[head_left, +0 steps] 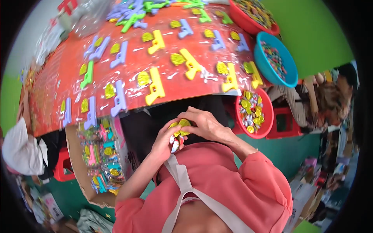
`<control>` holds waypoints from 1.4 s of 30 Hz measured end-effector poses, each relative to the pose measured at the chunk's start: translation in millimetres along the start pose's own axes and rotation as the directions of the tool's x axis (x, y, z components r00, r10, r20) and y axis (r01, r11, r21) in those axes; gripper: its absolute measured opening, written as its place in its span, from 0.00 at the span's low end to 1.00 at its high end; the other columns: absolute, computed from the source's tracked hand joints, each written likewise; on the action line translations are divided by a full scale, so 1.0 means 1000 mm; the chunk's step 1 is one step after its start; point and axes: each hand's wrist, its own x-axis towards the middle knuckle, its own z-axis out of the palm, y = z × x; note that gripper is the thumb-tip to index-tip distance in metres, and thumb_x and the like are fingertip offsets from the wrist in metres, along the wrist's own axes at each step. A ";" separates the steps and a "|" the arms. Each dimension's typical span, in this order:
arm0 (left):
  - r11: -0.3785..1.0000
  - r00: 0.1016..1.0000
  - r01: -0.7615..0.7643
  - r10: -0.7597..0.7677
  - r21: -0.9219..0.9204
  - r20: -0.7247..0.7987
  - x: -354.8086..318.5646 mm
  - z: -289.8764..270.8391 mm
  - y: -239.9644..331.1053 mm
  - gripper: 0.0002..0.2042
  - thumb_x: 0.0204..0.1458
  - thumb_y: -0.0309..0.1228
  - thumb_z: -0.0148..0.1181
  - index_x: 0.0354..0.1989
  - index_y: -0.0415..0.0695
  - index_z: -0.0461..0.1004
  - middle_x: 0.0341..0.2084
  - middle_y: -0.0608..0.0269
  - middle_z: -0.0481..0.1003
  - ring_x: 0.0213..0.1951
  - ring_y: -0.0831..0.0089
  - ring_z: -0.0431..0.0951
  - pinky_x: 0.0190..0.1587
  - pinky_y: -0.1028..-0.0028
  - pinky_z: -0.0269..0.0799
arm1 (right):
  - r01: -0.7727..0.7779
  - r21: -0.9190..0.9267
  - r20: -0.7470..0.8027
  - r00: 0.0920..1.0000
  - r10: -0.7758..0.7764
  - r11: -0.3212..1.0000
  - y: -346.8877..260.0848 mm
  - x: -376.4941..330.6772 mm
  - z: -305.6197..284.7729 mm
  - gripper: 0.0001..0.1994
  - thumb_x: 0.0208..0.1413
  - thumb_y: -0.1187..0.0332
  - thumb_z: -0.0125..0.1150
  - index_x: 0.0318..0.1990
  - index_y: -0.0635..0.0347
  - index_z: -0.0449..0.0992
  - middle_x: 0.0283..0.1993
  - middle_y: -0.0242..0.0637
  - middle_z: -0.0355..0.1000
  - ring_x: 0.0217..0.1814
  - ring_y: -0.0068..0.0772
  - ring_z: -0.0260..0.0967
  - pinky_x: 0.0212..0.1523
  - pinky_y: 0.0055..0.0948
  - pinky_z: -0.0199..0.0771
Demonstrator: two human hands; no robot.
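Observation:
Over my lap, my left hand (162,140) is closed around several small shiny pieces, some yellow and some silver and red. My right hand (208,123) meets it from the other side, its fingers pinching a shiny yellow badge-like piece (184,126). What the fingertips do between the pieces is partly hidden. Close by on my right, a red bowl (271,113) contains more yellow and silver pieces. On the red table (128,77) ahead lie rows of toy pistols, such as a yellow toy pistol (155,86) and a purple toy pistol (119,98), each beside a yellow piece.
A blue basin (261,64) of small colourful items and a red tub (243,19) stand at the table's right. Loose toy pistols (134,15) are heaped at the far side. Left of my lap is a cardboard box (76,159) of packed toys. People sit at both sides.

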 end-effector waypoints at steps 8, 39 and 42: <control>0.962 0.945 0.195 -0.236 0.190 0.227 0.110 0.077 -0.048 0.16 0.58 0.37 0.54 0.52 0.46 0.68 0.34 0.59 0.76 0.29 0.66 0.78 0.22 0.69 0.73 | -0.286 0.262 -0.398 0.838 0.373 0.922 0.078 -0.099 -0.040 0.08 0.51 0.75 0.61 0.38 0.64 0.74 0.32 0.36 0.69 0.31 0.27 0.69 0.33 0.25 0.70; -0.732 0.510 -0.538 0.113 0.418 0.853 0.143 0.154 0.047 0.36 0.47 0.51 0.62 0.63 0.50 0.61 0.66 0.54 0.55 0.69 0.52 0.46 0.65 0.51 0.49 | -0.092 -0.604 -0.451 0.858 -0.244 0.792 0.150 -0.073 -0.158 0.27 0.50 0.50 0.63 0.55 0.52 0.72 0.63 0.42 0.62 0.68 0.52 0.52 0.65 0.48 0.53; -0.758 0.508 -0.503 0.129 0.415 0.852 0.158 0.147 0.041 0.34 0.49 0.50 0.61 0.62 0.49 0.62 0.65 0.53 0.56 0.68 0.50 0.49 0.65 0.50 0.49 | -0.182 -0.621 -0.463 0.870 -0.169 0.762 0.151 -0.065 -0.152 0.28 0.52 0.46 0.59 0.55 0.52 0.72 0.63 0.42 0.62 0.69 0.51 0.51 0.66 0.47 0.51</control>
